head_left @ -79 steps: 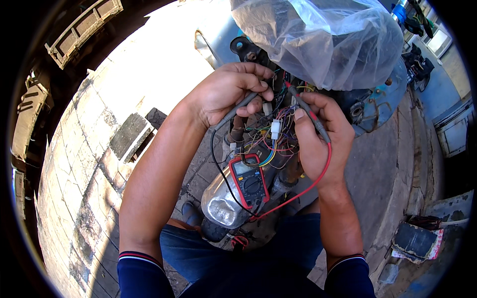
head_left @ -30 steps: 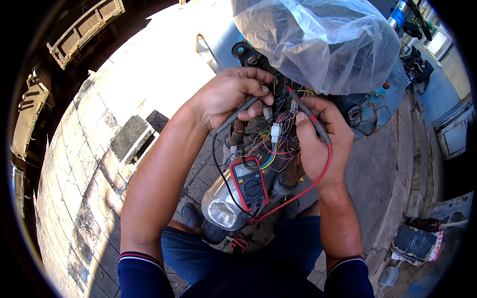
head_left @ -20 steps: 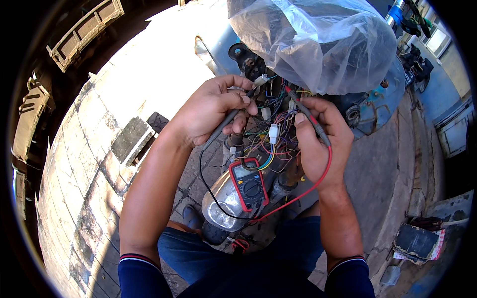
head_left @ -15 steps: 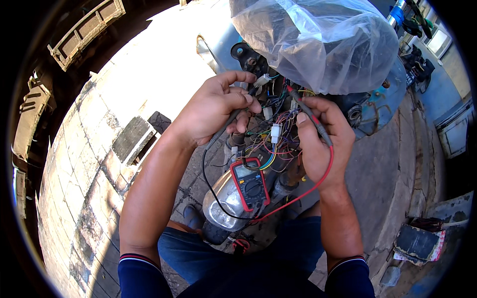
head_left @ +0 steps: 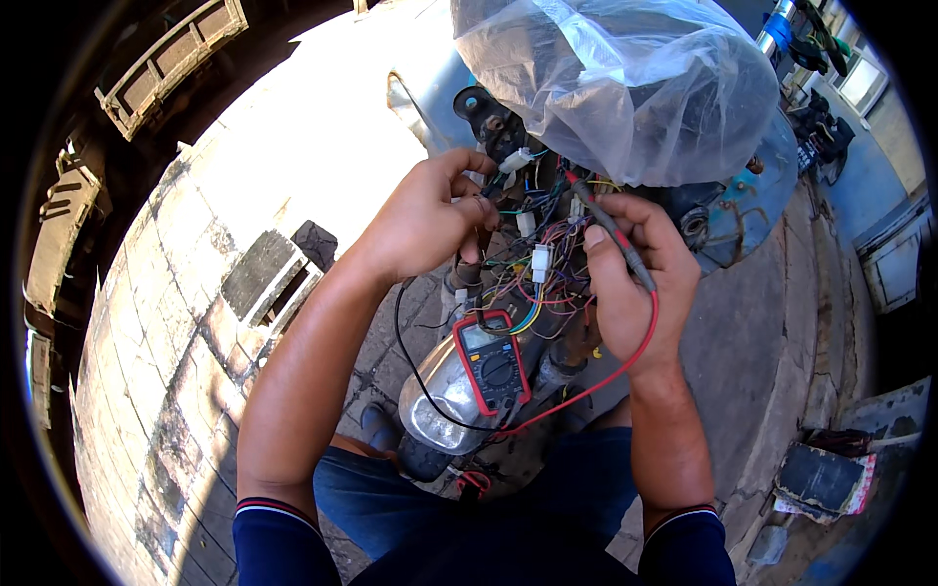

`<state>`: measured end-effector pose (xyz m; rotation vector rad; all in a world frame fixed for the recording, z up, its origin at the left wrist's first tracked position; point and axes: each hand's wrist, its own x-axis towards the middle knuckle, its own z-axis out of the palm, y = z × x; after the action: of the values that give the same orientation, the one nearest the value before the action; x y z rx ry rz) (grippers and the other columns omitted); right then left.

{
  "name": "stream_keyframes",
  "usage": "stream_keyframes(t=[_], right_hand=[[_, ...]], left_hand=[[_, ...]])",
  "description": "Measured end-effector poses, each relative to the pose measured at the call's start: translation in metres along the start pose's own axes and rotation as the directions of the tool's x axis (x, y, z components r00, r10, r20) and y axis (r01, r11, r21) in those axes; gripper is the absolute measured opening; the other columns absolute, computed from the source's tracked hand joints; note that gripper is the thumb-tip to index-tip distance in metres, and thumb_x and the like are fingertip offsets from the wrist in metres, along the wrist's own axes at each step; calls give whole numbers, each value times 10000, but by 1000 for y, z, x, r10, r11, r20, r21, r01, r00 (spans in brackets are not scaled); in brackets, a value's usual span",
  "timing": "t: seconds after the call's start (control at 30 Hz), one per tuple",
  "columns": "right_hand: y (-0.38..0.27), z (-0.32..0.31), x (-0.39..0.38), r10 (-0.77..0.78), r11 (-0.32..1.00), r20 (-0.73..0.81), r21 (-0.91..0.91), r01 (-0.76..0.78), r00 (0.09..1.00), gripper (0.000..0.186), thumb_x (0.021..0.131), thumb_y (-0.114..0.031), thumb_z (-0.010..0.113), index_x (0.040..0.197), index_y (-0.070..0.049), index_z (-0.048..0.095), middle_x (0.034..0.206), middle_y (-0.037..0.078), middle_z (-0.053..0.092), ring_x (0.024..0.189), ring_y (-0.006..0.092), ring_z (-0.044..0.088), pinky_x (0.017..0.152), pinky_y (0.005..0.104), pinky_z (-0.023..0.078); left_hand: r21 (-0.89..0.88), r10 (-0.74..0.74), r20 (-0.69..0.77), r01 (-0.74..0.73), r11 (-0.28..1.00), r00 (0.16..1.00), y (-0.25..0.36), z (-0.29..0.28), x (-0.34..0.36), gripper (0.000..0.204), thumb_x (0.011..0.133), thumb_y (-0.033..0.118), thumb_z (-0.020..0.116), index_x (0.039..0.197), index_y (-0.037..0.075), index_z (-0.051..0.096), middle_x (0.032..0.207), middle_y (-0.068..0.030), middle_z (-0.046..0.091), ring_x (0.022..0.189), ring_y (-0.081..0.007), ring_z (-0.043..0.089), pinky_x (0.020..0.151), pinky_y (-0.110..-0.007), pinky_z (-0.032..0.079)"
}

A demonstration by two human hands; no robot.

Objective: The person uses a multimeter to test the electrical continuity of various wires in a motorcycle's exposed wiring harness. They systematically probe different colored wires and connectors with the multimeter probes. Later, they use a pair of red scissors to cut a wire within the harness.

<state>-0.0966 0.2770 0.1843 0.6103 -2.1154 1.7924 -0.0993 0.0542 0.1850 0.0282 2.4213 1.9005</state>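
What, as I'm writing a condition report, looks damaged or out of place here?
Mainly the wires, spilling in a loose tangle between the left hand and right hand rather than bundled. The multimeter lies askew over the silver casing. The blue panel has brown, rust-like stains, suggesting wear.

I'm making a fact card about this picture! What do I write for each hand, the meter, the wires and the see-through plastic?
Left hand: pinching a black probe, mostly hidden, near a white connector
Right hand: holding a red-and-black probe
Meter: red-edged, dark-faced, on a shiny metal part
Wires: many colours, tangled
Plastic: crumpled, beyond the wires
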Motion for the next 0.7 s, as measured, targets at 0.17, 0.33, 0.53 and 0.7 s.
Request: stream_keyframes(t=[0.17,0.33,0.53,0.7], right_hand=[[-4,-2,-4,-23,999,22,27,22,999,227,907,27,643,1129,72,648,882,52,675,754,68,601,674,236,504],[-10,-2,-11,-9,997,18,73,8,1000,229,911,23,647,1134,73,652,891,52,678,756,72,601,682,238,504],[-13,-4,-12,-91,995,36,30,90,995,252,923,-25,663,1153,77,663,924,107,699,803,119,635,740,269,520],[-16,-4,-14,-127,992,27,-9,127,992,257,926,-35,668,1158,74,667,949,146,708,828,161,669,764,294,531]], left_hand=[[163,53,49,-60,985,997,8,12,4,598,914,-30,583,1484,-45,401,880,-119,668,588,-156,649,545,-287,517],[216,-25,57,12,976,998,16,11,16,589,867,-20,604,1424,-91,426,823,-131,669,568,-164,647,529,-293,509],[61,-124,99,118,991,987,14,0,19,466,833,-22,623,1283,-62,508,801,-119,680,543,-137,619,493,-263,467],[-121,-127,161,148,982,979,13,-10,14,381,836,-21,605,1211,-43,540,808,-105,683,513,-122,588,466,-238,444]])
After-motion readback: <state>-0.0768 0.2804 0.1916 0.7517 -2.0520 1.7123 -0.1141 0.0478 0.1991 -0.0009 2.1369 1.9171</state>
